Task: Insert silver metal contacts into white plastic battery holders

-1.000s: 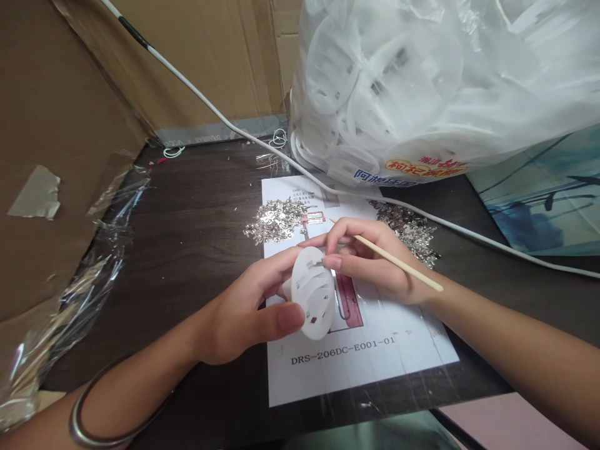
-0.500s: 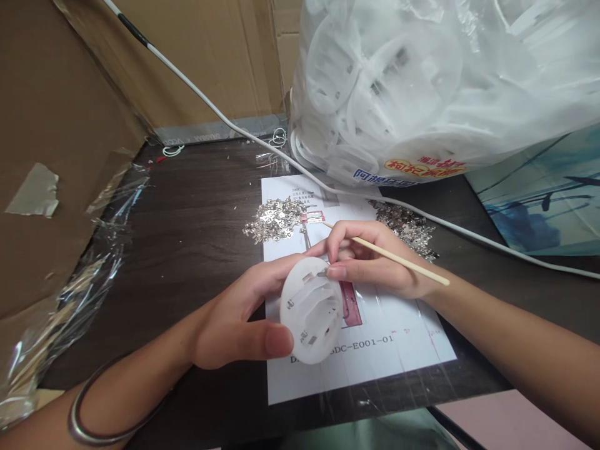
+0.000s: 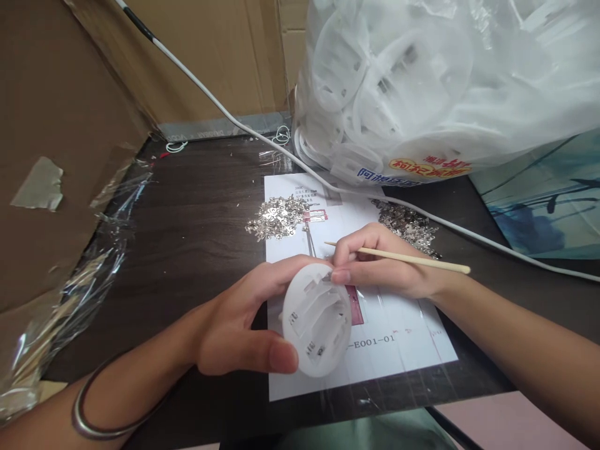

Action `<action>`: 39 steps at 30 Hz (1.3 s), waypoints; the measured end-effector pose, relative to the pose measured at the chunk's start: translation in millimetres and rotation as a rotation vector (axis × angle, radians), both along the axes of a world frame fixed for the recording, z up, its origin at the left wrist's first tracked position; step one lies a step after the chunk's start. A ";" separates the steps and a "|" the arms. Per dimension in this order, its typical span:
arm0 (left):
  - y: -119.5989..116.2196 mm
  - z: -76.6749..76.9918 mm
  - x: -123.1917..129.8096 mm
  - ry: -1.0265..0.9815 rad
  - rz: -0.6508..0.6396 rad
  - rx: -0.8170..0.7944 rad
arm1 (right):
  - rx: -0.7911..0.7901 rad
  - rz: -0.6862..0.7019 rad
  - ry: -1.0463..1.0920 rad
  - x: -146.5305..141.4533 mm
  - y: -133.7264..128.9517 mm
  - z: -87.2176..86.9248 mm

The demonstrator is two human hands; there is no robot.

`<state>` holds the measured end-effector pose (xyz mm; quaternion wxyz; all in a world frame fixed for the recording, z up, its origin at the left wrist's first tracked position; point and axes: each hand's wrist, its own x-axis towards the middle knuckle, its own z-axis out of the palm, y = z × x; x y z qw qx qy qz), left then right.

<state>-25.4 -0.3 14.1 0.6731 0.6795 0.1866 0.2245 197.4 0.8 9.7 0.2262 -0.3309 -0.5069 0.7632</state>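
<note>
My left hand holds a round white plastic part between thumb and fingers, its slotted face turned up toward me. Small metal pieces show in several of its slots. At the part's upper right edge, my right hand is closed, thumb and forefinger pressed together at the rim. A thin wooden stick lies across that hand, gripped by it, with its pointed end to the left. Whatever small piece sits at the right fingertips is too hidden to name. Beneath both hands lies a printed sheet.
Beyond the hands are a left pile of small metal pieces and a right pile. A clear bag of white parts stands at the back right. A white cable crosses the table. Cardboard rises at the left.
The white part has moved slightly right and down and shows its slotted face more fully. The stick has swung flatter, its blunt end now further right. My right fingertips remain at the part's rim.
</note>
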 end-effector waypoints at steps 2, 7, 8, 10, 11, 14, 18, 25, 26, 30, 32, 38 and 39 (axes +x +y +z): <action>-0.8 2.8 -0.1 0.020 -0.009 -0.045 | -0.009 0.006 -0.014 -0.3 0.2 1.2; 0.5 5.6 -0.6 0.026 -0.049 -0.070 | -0.030 0.004 -0.021 -1.7 0.4 3.3; 0.9 5.1 -0.7 0.031 -0.052 -0.062 | -0.029 0.005 -0.022 -1.8 0.3 3.3; 1.3 3.7 -1.0 0.026 -0.058 -0.065 | -0.021 0.004 -0.031 -1.7 0.0 2.6; 1.3 2.9 -1.2 0.026 -0.060 -0.075 | -0.016 0.002 -0.040 -1.5 -0.2 2.1; 0.4 0.2 -2.2 0.078 -0.041 -0.100 | -0.016 0.000 -0.058 -0.7 -0.6 1.4; -0.3 -3.8 -5.0 0.075 -0.064 -0.124 | -0.012 0.027 -0.086 -0.5 0.4 4.7; 3.6 -1.5 -4.5 0.007 -0.014 -0.074 | 0.121 0.046 -0.117 -0.6 4.1 0.8; 4.3 -1.0 -3.9 -0.013 -0.017 -0.070 | 0.205 0.000 -0.104 1.0 3.3 -0.4; 3.9 -3.1 -1.7 0.012 0.092 -0.057 | 0.627 -0.265 -0.245 15.9 -5.8 7.5; 2.2 -5.6 -0.4 0.050 0.156 -0.064 | 0.905 -0.385 -0.373 26.9 -11.4 19.7; 0.8 -9.7 1.8 0.046 0.220 -0.038 | 1.133 -0.454 -0.791 51.7 -11.0 46.2; 1.0 -9.6 1.6 0.050 0.227 -0.034 | 1.089 -0.405 -0.888 53.7 -9.0 45.9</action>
